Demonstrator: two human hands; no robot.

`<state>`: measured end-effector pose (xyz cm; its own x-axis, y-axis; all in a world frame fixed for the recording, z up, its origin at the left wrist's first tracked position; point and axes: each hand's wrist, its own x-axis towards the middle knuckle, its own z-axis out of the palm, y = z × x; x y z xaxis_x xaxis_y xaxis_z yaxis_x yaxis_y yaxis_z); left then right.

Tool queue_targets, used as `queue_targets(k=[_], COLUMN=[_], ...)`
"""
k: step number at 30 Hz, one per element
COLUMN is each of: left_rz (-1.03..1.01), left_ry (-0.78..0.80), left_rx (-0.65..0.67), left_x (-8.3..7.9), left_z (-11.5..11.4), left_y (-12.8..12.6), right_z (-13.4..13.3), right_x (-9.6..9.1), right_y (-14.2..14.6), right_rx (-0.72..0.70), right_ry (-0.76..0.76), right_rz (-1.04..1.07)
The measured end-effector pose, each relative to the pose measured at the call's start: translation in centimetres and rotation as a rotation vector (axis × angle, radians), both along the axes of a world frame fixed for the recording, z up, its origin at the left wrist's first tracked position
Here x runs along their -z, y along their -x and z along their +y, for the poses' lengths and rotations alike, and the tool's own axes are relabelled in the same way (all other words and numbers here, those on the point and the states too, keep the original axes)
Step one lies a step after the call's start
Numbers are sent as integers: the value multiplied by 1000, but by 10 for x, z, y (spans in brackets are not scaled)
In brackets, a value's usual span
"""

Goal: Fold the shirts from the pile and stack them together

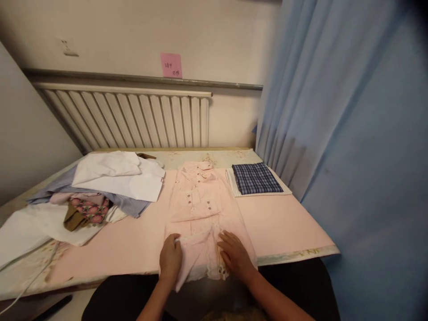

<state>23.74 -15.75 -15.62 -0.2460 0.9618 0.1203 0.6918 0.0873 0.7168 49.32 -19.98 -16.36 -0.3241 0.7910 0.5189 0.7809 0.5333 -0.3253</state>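
A pale pink button-up shirt (197, 211) lies lengthwise in front of me, collar at the far end, with its sleeves and cuffs folded across the front. Its lower hem is loose and creased, hanging a little past the table's near edge. My left hand (171, 258) is closed on the shirt's left side near the hem, thumb on top and fingers partly hidden. On the right of the hem, my right hand (236, 255) rests with fingers stretched over the fabric beside the button strip.
A loose heap of clothes (113, 178) covers the table's left side. Folded at the right are a dark blue plaid garment (256, 178) and a cream striped one (231, 182) beneath. Behind stands a radiator (133, 118); a blue curtain (334, 111) borders the right.
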Motion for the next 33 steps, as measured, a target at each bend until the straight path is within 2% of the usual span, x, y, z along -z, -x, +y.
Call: queue_targets(k=[3, 6, 12, 17, 21, 30, 33], left_rz=[14, 20, 12, -15, -38, -102, -112], left_ry=[-9, -19, -24, -13, 3, 51, 60], left_rx=[23, 49, 48, 29, 14, -4, -7], left_x=[6, 8, 8, 5, 1, -3, -2], left_z=[0, -2, -3, -5, -6, -5, -4], left_y=[3, 4, 4, 3, 3, 7, 9], right_z=[-1, -1, 3, 5, 7, 8, 8], right_x=[-7, -11, -4, 5, 8, -5, -4], right_y=[13, 32, 60, 65, 65, 66, 67], right_rx=[93, 163, 225, 311, 326, 311, 282], right_ry=[-10, 73, 223, 244, 244, 236, 233], right_rz=[62, 23, -122, -198, -211, -189, -211])
